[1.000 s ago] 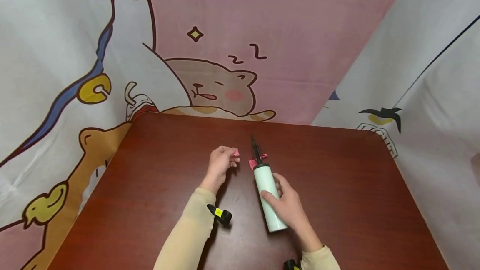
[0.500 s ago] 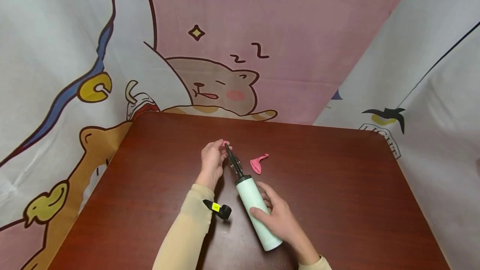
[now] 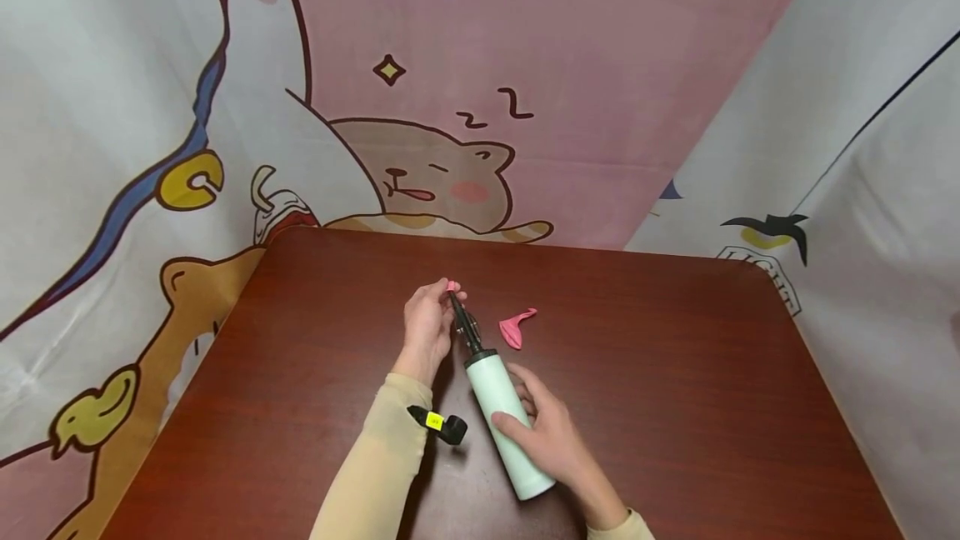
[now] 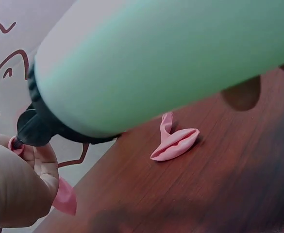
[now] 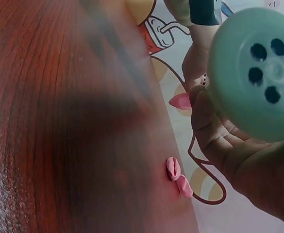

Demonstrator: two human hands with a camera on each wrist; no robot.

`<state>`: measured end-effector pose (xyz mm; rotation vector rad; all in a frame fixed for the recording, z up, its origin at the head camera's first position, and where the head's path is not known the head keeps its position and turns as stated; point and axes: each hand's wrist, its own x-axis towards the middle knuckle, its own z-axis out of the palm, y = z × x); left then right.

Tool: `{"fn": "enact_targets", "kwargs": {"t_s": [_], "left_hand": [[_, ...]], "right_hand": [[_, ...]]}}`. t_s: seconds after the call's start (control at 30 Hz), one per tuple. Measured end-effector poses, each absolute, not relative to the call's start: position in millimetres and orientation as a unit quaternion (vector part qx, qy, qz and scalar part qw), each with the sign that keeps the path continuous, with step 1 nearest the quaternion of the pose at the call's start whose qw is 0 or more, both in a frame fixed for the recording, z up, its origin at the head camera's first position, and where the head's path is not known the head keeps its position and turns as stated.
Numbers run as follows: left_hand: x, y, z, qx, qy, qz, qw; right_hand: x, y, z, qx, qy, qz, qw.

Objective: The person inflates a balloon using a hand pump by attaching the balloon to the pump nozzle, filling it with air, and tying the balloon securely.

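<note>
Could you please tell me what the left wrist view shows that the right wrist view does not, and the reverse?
Only the left wrist view: the black collar and nozzle of the mint pump, with the nozzle's tip at the mouth of the held balloon.

Only the right wrist view: the pump's end face with round dark holes, and a printed cup on the cloth.

Both: the pump, the held balloon, the loose pink balloon, the table, the left hand, and at least part of the right hand.

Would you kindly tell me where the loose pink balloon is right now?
In the head view, the loose pink balloon lies on the table, just right of the black pump nozzle.
</note>
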<state>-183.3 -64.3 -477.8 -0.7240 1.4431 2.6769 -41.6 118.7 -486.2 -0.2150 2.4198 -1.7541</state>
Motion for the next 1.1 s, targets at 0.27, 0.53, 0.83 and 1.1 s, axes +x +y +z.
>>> {"fn": "enact_targets", "kwargs": {"t_s": [0.27,0.53,0.83,1.1], "left_hand": [[-180,-60,-480,-0.209,0.494,0.844,0.004],[-172,-53,-481,-0.181,0.493,0.851,0.016],[-173,-61,-479,-0.134,0.528,0.837,0.058],[-173,-64,-477,-0.121,0.543,0.827,0.082]], "right_hand": [[-43,116,-483,-0.048,0.796,-0.597,0.08],[-47,115,-483,-0.036,0.774,-0.626,0.084],[-51,115,-477,-0.041,0.761,-0.64,0.1],[-50,112,-480,-0.018,0.754,-0.649,0.104]]}}
